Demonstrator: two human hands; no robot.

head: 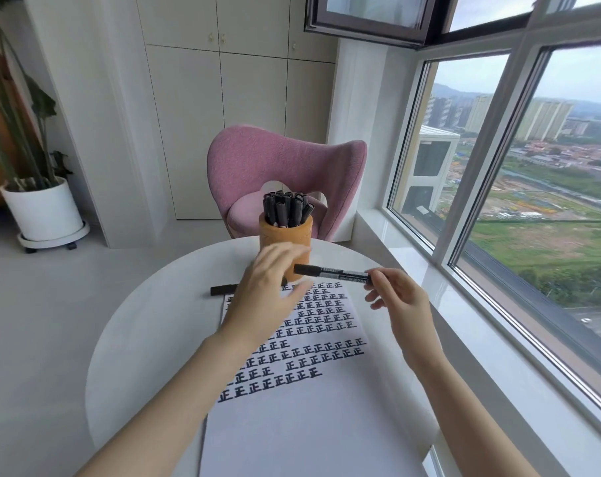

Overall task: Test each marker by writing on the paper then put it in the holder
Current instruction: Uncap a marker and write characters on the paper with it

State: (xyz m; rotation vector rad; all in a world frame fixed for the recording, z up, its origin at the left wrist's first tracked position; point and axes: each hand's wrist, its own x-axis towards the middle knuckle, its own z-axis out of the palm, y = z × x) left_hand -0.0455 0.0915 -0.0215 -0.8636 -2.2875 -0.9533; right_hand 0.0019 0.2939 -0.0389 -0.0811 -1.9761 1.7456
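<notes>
My right hand (397, 297) pinches a black marker (330, 271) by its right end and holds it level above the paper, cap end pointing left. My left hand (268, 287) hovers with relaxed, blurred fingers beside the marker's cap, holding nothing. A white paper (292, 407) with several rows of black written characters lies on the round white table (147, 325). An orange cylindrical holder (285, 235) at the far side of the table is packed with several black markers. Another black marker (223, 289) lies on the table left of the holder, partly hidden by my left hand.
A pink chair (285, 166) stands just behind the table. A large window and sill (412, 256) run along the right side. A potted plant in a white pot (44, 211) stands on the floor at far left, with cabinets behind.
</notes>
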